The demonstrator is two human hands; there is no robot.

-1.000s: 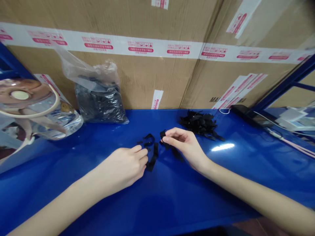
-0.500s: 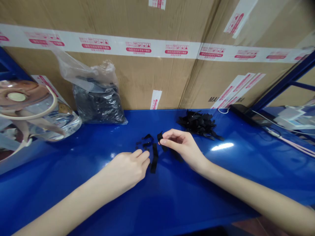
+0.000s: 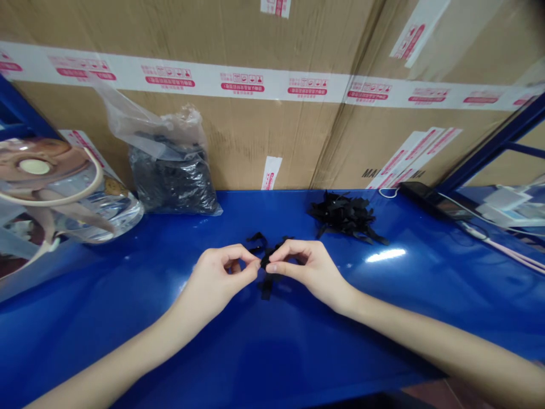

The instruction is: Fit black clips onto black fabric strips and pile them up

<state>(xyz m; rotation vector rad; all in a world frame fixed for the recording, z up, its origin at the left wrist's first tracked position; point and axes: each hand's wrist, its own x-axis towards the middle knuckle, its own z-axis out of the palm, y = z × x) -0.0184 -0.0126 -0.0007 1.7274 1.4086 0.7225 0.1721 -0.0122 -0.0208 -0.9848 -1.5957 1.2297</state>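
My left hand (image 3: 217, 277) and my right hand (image 3: 304, 268) meet fingertip to fingertip over the middle of the blue table (image 3: 272, 341). Both pinch a short black strap (image 3: 266, 262) held between them, just above the surface. The strap's loose end (image 3: 266, 287) hangs down below the fingers. A few small black pieces (image 3: 256, 238) lie just beyond my hands. A heap of black straps (image 3: 344, 215) sits to the back right of my right hand.
A clear plastic bag of black parts (image 3: 172, 176) leans against the cardboard boxes (image 3: 272, 113) at the back left. A shiny packaged item (image 3: 51, 193) lies far left. A dark device with cables (image 3: 438, 201) rests at the right.
My left hand has lifted off the table and come up to meet the right. The right hand moved a little toward me and left, and both now pinch the strap.
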